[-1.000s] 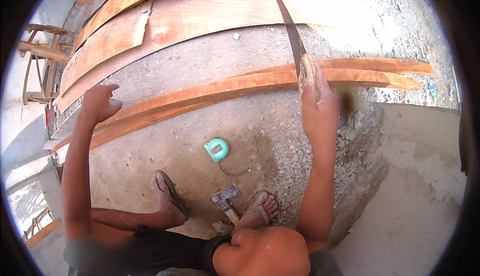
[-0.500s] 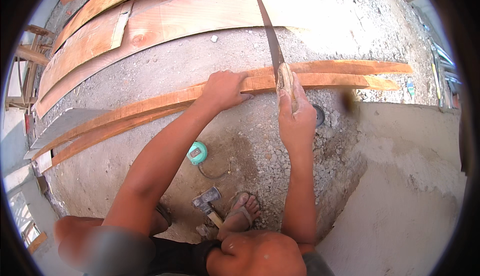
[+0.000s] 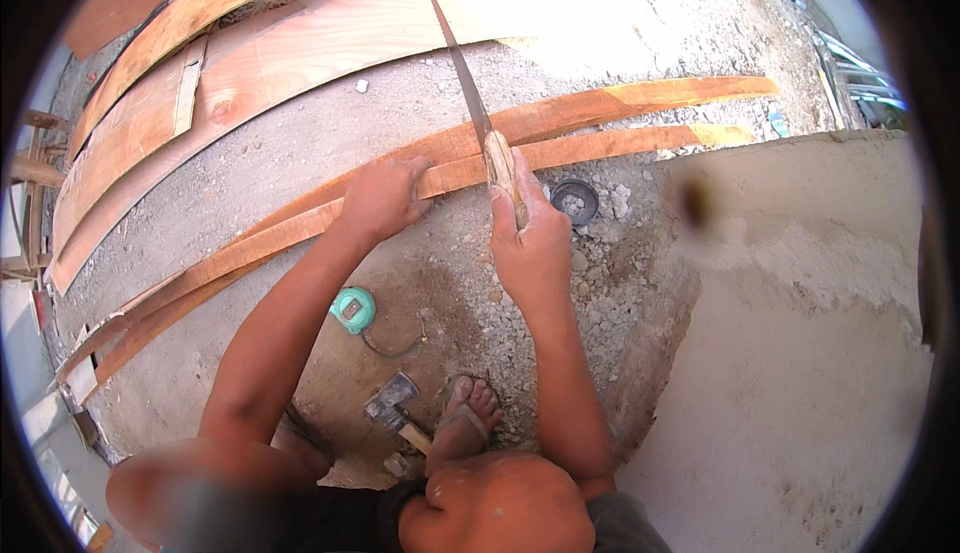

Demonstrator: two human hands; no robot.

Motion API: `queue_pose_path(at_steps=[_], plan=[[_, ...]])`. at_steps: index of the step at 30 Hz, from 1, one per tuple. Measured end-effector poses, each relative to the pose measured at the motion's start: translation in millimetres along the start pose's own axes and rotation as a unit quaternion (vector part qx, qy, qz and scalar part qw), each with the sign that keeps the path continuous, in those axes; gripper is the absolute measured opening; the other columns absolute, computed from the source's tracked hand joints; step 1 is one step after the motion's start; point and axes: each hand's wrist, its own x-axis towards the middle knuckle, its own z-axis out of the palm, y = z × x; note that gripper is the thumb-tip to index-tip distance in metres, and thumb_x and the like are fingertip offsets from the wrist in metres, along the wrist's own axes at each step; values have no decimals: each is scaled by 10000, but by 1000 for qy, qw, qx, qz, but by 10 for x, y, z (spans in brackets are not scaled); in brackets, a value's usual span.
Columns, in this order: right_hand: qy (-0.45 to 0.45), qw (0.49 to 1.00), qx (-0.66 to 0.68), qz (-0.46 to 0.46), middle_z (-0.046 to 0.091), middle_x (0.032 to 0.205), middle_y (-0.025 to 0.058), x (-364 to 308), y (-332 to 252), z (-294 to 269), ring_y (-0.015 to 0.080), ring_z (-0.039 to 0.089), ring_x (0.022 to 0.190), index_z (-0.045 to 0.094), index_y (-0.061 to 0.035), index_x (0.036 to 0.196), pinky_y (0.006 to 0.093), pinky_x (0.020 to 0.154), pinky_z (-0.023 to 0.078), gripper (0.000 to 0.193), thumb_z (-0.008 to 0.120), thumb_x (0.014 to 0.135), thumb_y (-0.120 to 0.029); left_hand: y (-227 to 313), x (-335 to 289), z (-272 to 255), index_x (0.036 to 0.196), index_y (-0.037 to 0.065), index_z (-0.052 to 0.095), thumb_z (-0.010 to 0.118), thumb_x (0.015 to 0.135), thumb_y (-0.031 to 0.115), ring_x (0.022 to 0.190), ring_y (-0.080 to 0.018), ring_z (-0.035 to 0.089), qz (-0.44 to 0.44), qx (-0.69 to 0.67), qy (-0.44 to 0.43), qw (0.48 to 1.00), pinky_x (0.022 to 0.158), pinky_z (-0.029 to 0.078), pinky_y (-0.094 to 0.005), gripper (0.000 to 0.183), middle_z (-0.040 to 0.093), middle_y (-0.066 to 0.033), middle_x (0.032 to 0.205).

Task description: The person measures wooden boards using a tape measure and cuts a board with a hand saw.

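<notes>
In my right grip (image 3: pixel 535 248) I have the saw (image 3: pixel 464 73); it is closed around the wooden handle, with the thumb along one side, and the dark blade points up and away from me, its tip seen over the plywood sheets (image 3: pixel 310 58). My left grip (image 3: pixel 378 201) is closed over the near timber (image 3: pixel 590 148), the thumb on the side toward me. This long timber lies across the ground in front of me, and beyond it lies the far timber (image 3: pixel 555 118), with a narrow gap between them toward the right. Whether the saw touches either of them, I cannot tell. Nearer to me, on the ground, are a turquoise tape measure (image 3: pixel 354 310) and, close to my sandalled foot (image 3: pixel 468 415), a hatchet (image 3: pixel 392 399). A dark ring (image 3: pixel 591 205) lies on the gravel (image 3: pixel 515 328), just beside my right grip.
</notes>
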Motion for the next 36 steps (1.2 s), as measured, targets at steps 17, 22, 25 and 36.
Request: queue_pose_path(at_steps=[17,22,25,36], plan=[[-9,991,130,10,749,928,114,-692,87,-165,101,663,795,522,65,1489,262,713,539,611,659,896,9,-60,-136,144,1297,102,624,808,815,269,894,-395,704,17,1,32,999,765,542,-515,543,732,-175,885],[23,994,65,-88,751,917,132,-1112,142,-409,130,688,818,512,151,1432,290,748,563,582,679,888,29,-52,-154,170,1289,100,631,816,808,283,884,-397,704,33,-8,70,997,759,544,-523,547,731,-179,890],[66,990,65,-104,755,903,141,-1415,159,-550,119,687,800,509,148,1435,281,729,556,588,702,897,9,-45,-113,139,1277,101,639,815,812,286,878,-402,703,15,-2,41,999,763,547,-528,531,730,-182,890],[44,992,22,117,613,678,17,-1570,-407,-688,62,527,593,610,-11,898,256,550,433,171,758,930,-89,-109,-141,186,1213,111,651,801,834,327,904,-354,723,27,17,62,998,785,577,-475,462,740,-159,928]])
